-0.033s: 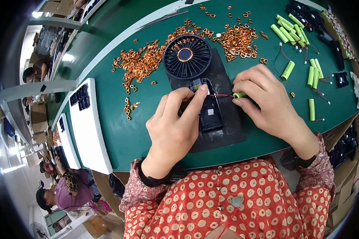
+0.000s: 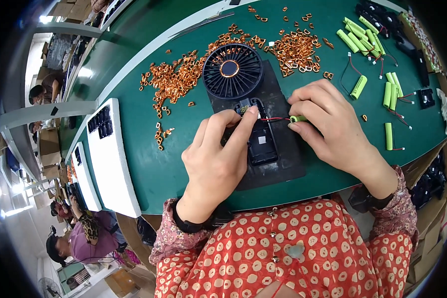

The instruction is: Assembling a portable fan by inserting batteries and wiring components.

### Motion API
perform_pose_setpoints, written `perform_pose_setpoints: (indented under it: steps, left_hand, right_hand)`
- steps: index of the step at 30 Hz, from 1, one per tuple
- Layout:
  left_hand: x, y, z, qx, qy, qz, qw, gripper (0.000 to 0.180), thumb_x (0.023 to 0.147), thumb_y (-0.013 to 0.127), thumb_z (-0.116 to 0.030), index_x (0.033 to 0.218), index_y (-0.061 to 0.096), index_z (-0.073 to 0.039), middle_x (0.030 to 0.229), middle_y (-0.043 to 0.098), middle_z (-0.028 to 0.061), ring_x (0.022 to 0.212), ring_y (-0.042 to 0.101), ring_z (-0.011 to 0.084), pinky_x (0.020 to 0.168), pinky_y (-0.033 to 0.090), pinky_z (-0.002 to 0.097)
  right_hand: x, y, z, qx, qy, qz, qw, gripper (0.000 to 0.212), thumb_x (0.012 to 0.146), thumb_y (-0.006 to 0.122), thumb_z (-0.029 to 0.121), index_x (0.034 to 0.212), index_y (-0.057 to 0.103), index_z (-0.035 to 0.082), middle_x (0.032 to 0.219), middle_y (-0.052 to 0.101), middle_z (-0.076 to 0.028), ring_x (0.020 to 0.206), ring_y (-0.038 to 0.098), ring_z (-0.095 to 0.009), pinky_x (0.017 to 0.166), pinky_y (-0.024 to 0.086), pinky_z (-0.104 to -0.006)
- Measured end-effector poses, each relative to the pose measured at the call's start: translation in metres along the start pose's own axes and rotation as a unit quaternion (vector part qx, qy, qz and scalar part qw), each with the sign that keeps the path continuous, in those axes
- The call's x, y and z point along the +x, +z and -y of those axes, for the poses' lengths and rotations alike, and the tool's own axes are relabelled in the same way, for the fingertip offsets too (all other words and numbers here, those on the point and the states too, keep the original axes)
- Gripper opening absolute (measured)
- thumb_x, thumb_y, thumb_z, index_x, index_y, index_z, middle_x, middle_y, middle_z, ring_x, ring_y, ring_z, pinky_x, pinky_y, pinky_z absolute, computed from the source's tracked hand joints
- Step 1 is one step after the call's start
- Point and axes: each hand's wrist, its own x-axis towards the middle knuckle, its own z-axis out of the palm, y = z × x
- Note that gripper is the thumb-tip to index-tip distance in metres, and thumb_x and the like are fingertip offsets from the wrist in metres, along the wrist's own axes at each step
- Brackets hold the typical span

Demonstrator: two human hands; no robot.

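Note:
A small black handheld fan (image 2: 241, 74) lies on a dark mat (image 2: 283, 164), its round grille away from me. The opened handle (image 2: 262, 149) points toward me, with a small lit display near the grille. My left hand (image 2: 216, 149) is closed on the handle's upper part, index finger pressing beside the display where a white plug sits. Red and black wires run from there to a green cylindrical battery (image 2: 297, 118). My right hand (image 2: 330, 124) pinches that battery, just right of the handle, hiding most of it.
Orange metal-looking rings (image 2: 176, 82) lie heaped behind the fan, with another pile (image 2: 298, 52) farther right. Several green wired batteries (image 2: 358, 87) are spread at the right. White foam trays (image 2: 111, 164) with black parts stand at the left. People (image 2: 89, 233) sit beyond the bench.

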Motion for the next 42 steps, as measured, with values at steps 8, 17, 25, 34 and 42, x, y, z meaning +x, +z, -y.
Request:
perform_pose_setpoints:
  steps: [8,17,25,34,42]
  left_hand:
    - [0.006,-0.005,-0.001,0.016,0.007,0.042,0.999,0.054,0.068,0.070,0.002,0.120,0.072,-0.014,0.099,0.060,0.0017,0.083,0.063,0.0166,0.059,0.052,0.0286]
    - [0.002,-0.007,0.003,0.005,0.028,0.055,0.998,0.057,0.069,0.068,0.003,0.124,0.069,-0.010,0.104,0.061,0.0034,0.086,0.062,0.0186,0.061,0.053,0.0292]
    - [-0.006,-0.003,0.006,-0.057,-0.005,0.002,0.998,0.044,0.071,0.067,0.001,0.114,0.065,-0.007,0.107,0.064,0.0037,0.090,0.064,0.0197,0.063,0.052,0.0298]
    - [-0.006,-0.005,0.002,-0.092,-0.019,-0.018,0.995,0.034,0.076,0.074,-0.003,0.109,0.067,-0.007,0.104,0.066,0.0073,0.087,0.066,0.0254,0.065,0.054,0.0340]
    - [-0.005,-0.002,-0.003,-0.110,-0.042,-0.031,0.993,0.039,0.068,0.079,-0.009,0.106,0.067,-0.007,0.104,0.066,0.0064,0.087,0.066,0.0246,0.064,0.055,0.0347]
  right_hand:
    - [-0.003,-0.001,0.016,0.000,0.013,0.008,1.000,0.017,0.087,0.073,0.015,0.094,0.059,0.007,0.091,0.061,-0.007,0.074,0.062,-0.028,0.066,0.049,-0.0385]
    - [-0.005,-0.015,0.027,0.299,0.256,0.097,0.914,0.030,0.089,0.072,0.012,0.114,0.059,0.002,0.096,0.064,-0.013,0.080,0.066,-0.026,0.065,0.053,-0.0320]
    - [-0.022,-0.022,0.037,0.011,0.081,0.089,0.993,0.035,0.082,0.076,0.010,0.114,0.061,0.002,0.095,0.060,-0.010,0.076,0.062,-0.030,0.066,0.052,-0.0396]
    - [-0.017,-0.026,0.065,0.188,0.212,0.100,0.954,0.032,0.092,0.067,0.003,0.123,0.058,0.001,0.088,0.063,-0.008,0.069,0.062,-0.015,0.059,0.050,-0.0283]
    - [-0.004,-0.005,0.072,0.531,0.368,0.102,0.757,0.037,0.101,0.059,0.008,0.136,0.049,0.002,0.090,0.068,-0.007,0.070,0.062,-0.008,0.061,0.052,-0.0223]
